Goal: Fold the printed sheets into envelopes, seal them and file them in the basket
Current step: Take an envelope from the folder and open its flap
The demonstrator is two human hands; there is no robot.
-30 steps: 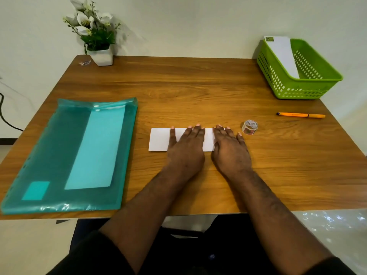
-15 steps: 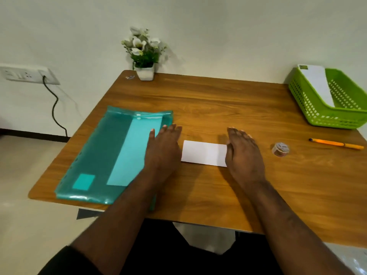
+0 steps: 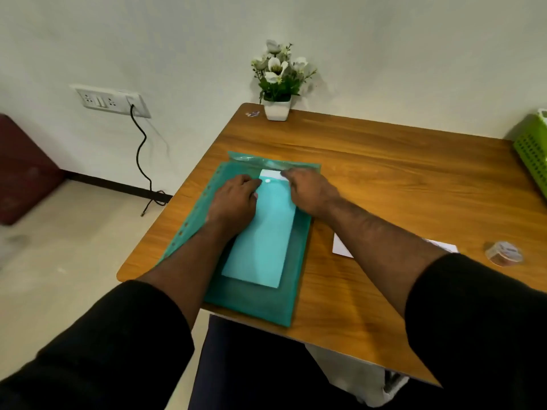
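While both hands work at the mouth of a teal plastic folder on the wooden worktop, the left hand rests on it, fingers curled, and the right hand pinches the white sheet at its opening. A folded envelope lies beside the tape roll; the green basket sits at far right.
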